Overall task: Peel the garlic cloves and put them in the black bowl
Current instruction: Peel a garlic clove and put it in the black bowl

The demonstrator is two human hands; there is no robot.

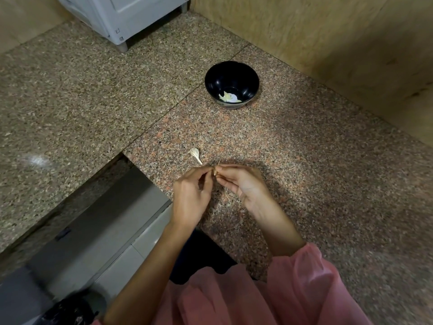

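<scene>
A black bowl (232,84) stands on the granite counter, far from me, with a few pale peeled cloves (229,97) in its bottom. My left hand (191,195) and my right hand (243,184) meet above the counter's near part. Their fingertips pinch a small garlic clove (215,171) between them; only a sliver of it shows, with a thin stem sticking up. A piece of garlic with a dry stalk (195,154) lies on the counter just beyond my left hand.
The speckled granite counter (304,160) runs in an L shape, with a wooden wall (339,43) along its right and far side. A white appliance (121,15) stands at the back left. Below the counter's cut-out on the left are grey drawer fronts (112,231).
</scene>
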